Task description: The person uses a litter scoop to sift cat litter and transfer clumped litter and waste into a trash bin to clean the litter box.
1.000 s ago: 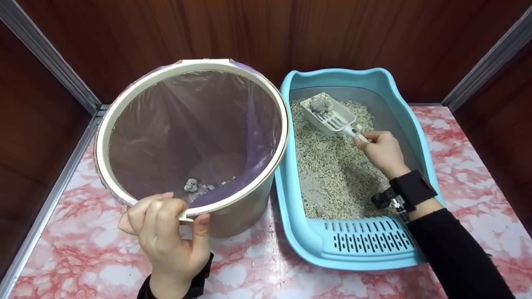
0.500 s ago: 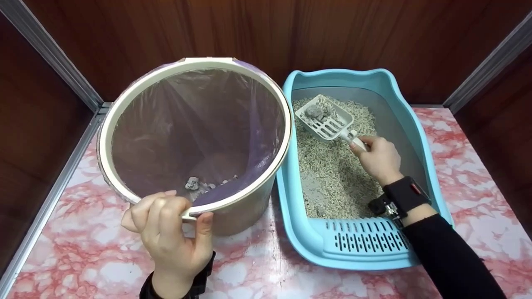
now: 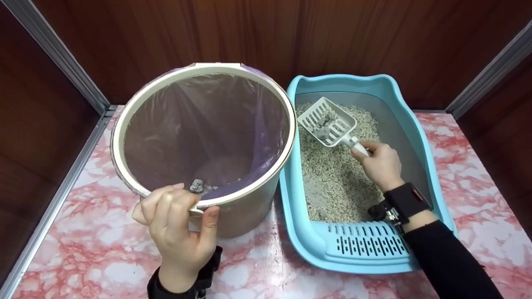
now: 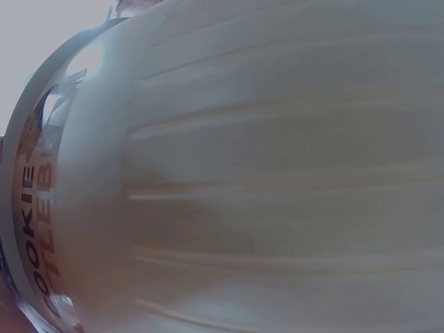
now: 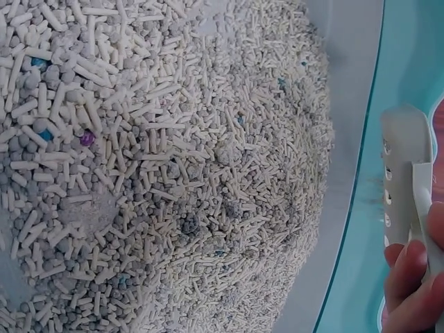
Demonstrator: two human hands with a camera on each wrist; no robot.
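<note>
In the head view my right hand (image 3: 380, 164) grips the handle of a pale slotted litter scoop (image 3: 346, 132). Grey clumps (image 3: 324, 124) lie in the scoop, held above the cat litter (image 3: 332, 178) in a light-blue litter box (image 3: 316, 249). The right wrist view catches the scoop (image 5: 406, 139) side-on at its right edge, beside curled fingers (image 5: 406, 274). My left hand (image 3: 178, 228) holds the front rim of a cream trash bin (image 3: 249, 222), thumb outside. A purplish clear bag (image 3: 208, 124) lines it, with a grey clump (image 3: 197, 185) at the bottom.
The bin stands left of the litter box, their rims close together. Both are on a red-and-white marbled surface (image 3: 104, 249). Dark wood panels (image 3: 266, 37) with metal edging enclose the back and sides. The bin's ribbed wall (image 4: 291, 152) fills the left wrist view.
The scoop has turned and tilted, showing more of its slots. Less loose litter lies in it, and the clumps have shifted. The left hand keeps its hold on the bin rim.
</note>
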